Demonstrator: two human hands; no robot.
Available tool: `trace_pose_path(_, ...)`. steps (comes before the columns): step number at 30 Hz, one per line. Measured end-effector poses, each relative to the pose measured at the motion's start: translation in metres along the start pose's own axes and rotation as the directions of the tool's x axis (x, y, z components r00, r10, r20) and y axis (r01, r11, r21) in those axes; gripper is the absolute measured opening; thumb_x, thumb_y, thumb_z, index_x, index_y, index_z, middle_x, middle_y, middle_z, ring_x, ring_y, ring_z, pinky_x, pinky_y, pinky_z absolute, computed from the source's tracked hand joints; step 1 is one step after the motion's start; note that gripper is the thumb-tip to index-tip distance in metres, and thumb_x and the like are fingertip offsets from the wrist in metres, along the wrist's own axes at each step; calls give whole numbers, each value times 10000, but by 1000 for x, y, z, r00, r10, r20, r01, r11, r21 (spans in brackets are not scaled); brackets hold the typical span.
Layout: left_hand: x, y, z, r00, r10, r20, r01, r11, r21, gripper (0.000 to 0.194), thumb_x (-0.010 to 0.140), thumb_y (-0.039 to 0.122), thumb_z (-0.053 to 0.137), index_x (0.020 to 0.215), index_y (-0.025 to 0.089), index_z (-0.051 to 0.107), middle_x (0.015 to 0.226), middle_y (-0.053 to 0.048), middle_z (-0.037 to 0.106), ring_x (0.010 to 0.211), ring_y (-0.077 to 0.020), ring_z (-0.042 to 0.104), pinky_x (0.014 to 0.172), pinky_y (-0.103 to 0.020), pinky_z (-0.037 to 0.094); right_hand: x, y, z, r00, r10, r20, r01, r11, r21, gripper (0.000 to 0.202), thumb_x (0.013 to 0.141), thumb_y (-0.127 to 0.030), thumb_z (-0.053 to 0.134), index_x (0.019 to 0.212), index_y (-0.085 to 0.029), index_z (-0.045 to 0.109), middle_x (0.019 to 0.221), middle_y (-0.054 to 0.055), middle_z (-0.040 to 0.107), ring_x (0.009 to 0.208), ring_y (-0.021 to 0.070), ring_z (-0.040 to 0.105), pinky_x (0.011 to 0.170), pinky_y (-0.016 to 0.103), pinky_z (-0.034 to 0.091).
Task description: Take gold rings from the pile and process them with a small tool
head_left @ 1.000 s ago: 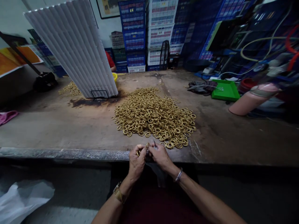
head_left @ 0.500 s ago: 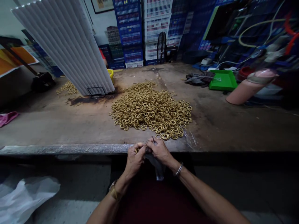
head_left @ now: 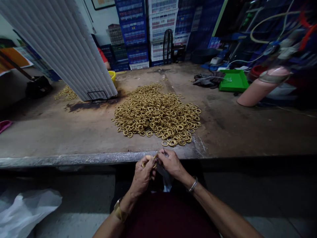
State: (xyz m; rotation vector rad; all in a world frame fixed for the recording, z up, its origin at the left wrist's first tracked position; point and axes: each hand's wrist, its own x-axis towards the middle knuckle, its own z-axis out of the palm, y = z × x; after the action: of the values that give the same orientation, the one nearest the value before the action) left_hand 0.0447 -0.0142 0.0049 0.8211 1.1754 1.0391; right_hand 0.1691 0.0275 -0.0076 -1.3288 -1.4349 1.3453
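My left hand (head_left: pixel 143 173) is closed on brass-coloured rings (head_left: pixel 155 164), just off the front edge of the table. Beside it, my right hand (head_left: pixel 170 163) pinches a thin, dark pointed tool (head_left: pixel 164 150); its tip sticks up past the fingers, and its exact kind I cannot tell. The fingertips of both hands nearly meet at a ring. Below the right hand hangs a pale, thin strip, like cloth or plastic (head_left: pixel 167 181). Beyond the hands, a wide pile of the same rings (head_left: pixel 158 114) lies on the wooden table (head_left: pixel 84 135).
A tall white corrugated panel (head_left: pixel 71 49) leans in a wire stand at the left. A smaller ring heap (head_left: pixel 65 93) lies behind it. At the right are a green tray (head_left: pixel 233 81) and a pink cylinder (head_left: pixel 257 91). Stacked crates (head_left: pixel 162 24) stand behind. A person's red sleeve (head_left: pixel 102 56) shows beside the panel.
The view has shifted slightly, moving the scene left and up. My hands have parted a little, and rings in the left hand show more clearly.
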Motion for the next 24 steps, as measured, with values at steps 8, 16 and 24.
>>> trace_pose_path(8,2,-4,-3,998,64,3,-64,991,120,309,737,472,544,710,165,521,494,53,414,398,-52,371,386,-155,322,-9,3,-5,942,-241,235,323,846,-425,115,727,-145,443,652,-185,521,544,-16,511,497,95,394,500,210,259)
trace_pose_path(16,2,-2,-8,992,102,68,-110,984,141,254,738,412,573,704,162,548,508,44,422,413,-51,362,401,-161,307,-8,-6,-16,919,-173,353,335,816,-471,129,722,-120,429,656,-188,517,577,-10,537,511,97,419,516,208,262)
trace_pose_path(24,5,-4,-12,987,115,112,-132,978,163,249,774,401,531,698,164,515,501,53,387,421,-51,343,411,-160,291,-10,-7,-12,913,-195,357,364,782,-506,144,697,-90,421,698,-185,529,622,3,569,551,106,449,551,214,278)
